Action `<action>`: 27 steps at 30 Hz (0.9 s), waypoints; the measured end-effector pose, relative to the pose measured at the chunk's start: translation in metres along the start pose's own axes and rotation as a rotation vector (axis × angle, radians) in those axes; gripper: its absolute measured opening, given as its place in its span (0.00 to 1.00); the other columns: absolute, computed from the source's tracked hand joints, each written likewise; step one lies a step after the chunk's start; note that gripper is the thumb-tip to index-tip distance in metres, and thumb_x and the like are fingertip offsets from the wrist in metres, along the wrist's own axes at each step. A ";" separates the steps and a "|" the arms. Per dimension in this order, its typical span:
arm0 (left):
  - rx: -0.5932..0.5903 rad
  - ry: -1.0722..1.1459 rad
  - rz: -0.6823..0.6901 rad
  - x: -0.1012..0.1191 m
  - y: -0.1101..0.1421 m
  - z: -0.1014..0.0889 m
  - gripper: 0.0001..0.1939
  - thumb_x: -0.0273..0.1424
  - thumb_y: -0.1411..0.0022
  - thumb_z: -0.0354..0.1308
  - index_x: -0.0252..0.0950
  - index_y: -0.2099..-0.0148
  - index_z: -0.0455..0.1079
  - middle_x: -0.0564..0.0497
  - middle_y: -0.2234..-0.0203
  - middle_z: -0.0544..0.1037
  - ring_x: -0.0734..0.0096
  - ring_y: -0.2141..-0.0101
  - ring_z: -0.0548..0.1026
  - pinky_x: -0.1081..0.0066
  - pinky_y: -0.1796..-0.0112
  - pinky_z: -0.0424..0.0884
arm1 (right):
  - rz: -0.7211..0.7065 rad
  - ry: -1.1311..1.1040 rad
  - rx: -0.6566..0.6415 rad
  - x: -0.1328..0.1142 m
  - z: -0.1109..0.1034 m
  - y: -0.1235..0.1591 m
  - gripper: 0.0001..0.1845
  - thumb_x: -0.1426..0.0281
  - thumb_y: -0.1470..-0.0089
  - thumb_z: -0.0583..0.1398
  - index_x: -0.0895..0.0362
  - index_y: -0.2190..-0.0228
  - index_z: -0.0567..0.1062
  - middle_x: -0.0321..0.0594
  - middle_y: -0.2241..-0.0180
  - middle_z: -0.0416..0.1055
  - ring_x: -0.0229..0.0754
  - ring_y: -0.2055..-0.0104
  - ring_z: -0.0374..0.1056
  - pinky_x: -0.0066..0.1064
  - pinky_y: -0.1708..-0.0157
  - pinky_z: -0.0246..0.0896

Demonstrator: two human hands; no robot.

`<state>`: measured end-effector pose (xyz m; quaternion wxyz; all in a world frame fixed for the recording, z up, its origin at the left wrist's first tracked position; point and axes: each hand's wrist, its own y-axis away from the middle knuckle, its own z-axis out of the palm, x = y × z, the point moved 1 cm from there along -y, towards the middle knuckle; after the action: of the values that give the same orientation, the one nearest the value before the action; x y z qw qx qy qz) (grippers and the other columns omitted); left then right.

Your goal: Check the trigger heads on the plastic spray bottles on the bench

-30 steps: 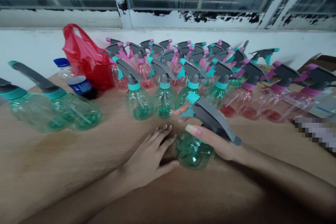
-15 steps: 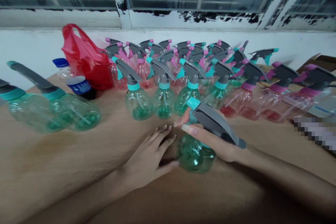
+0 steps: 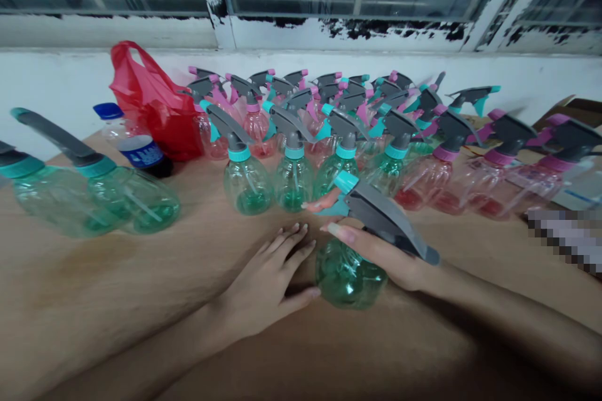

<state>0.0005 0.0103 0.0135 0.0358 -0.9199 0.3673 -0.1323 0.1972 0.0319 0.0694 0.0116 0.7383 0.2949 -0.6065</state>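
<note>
A green see-through spray bottle [image 3: 350,276] with a grey and teal trigger head stands at the front of the table, its nozzle pointing away to the left. Around its neck, just under the head, my right hand [image 3: 380,250] is closed, with the index finger stretched past the teal trigger. My left hand [image 3: 268,276] lies flat on the table with fingers spread, its thumb close to the bottle's left side; whether they touch I cannot tell. Beyond the hands stands a row of green spray bottles [image 3: 248,182], each with some green liquid inside.
Pink spray bottles [image 3: 456,178] stand at the right, with many more behind. Two green bottles [image 3: 136,200] are at the left, near a blue-capped drink bottle [image 3: 141,150] and a red plastic bag [image 3: 174,119]. A cardboard box [image 3: 574,116] sits at the far right.
My right index finger has straightened outward to the left, off the trigger. The held bottle has hardly moved, and my left hand stays in place.
</note>
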 end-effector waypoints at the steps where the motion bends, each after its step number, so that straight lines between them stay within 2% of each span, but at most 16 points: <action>1: 0.000 -0.003 0.001 0.000 0.000 0.000 0.34 0.46 0.36 0.53 0.35 0.35 0.50 0.39 0.40 0.60 0.49 0.40 0.57 0.51 0.44 0.56 | -0.002 -0.004 -0.001 0.000 0.000 0.000 0.13 0.63 0.46 0.60 0.50 0.58 0.71 0.35 0.64 0.74 0.37 0.73 0.67 0.31 0.76 0.63; 4: -0.012 -0.022 0.006 0.000 0.000 0.000 0.34 0.47 0.36 0.53 0.34 0.35 0.52 0.38 0.39 0.59 0.49 0.40 0.57 0.51 0.44 0.55 | 0.000 0.015 0.009 0.000 0.000 0.000 0.12 0.63 0.45 0.59 0.50 0.58 0.71 0.35 0.63 0.74 0.37 0.73 0.68 0.31 0.75 0.63; 8: -0.033 -0.057 0.006 0.000 0.000 0.000 0.34 0.47 0.36 0.53 0.31 0.36 0.54 0.37 0.40 0.60 0.50 0.40 0.56 0.52 0.44 0.56 | 0.004 0.031 0.000 0.000 -0.001 0.000 0.12 0.64 0.45 0.59 0.50 0.57 0.71 0.33 0.71 0.73 0.37 0.76 0.66 0.31 0.79 0.60; 15: -0.011 -0.022 0.007 0.001 0.000 -0.001 0.34 0.46 0.36 0.53 0.34 0.35 0.51 0.39 0.39 0.59 0.50 0.40 0.56 0.52 0.44 0.56 | 0.009 -0.008 -0.013 -0.001 -0.001 -0.002 0.12 0.65 0.45 0.59 0.50 0.58 0.71 0.36 0.66 0.74 0.37 0.75 0.67 0.31 0.79 0.61; 19: -0.021 -0.031 -0.001 0.001 0.000 -0.002 0.34 0.47 0.36 0.53 0.35 0.35 0.52 0.39 0.39 0.60 0.50 0.40 0.57 0.52 0.44 0.56 | 0.005 -0.035 -0.003 -0.003 -0.001 0.001 0.12 0.64 0.45 0.59 0.50 0.58 0.71 0.34 0.71 0.72 0.38 0.74 0.67 0.31 0.77 0.62; 27: -0.012 -0.039 0.001 0.001 0.000 -0.001 0.34 0.48 0.36 0.52 0.33 0.36 0.53 0.38 0.40 0.61 0.50 0.40 0.57 0.52 0.44 0.57 | -0.003 -0.089 -0.006 -0.005 0.000 0.000 0.12 0.65 0.46 0.61 0.51 0.58 0.71 0.37 0.58 0.73 0.38 0.68 0.69 0.32 0.70 0.65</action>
<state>0.0003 0.0097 0.0149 0.0374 -0.9224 0.3678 -0.1119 0.1966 0.0300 0.0743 0.0260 0.7102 0.2970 -0.6378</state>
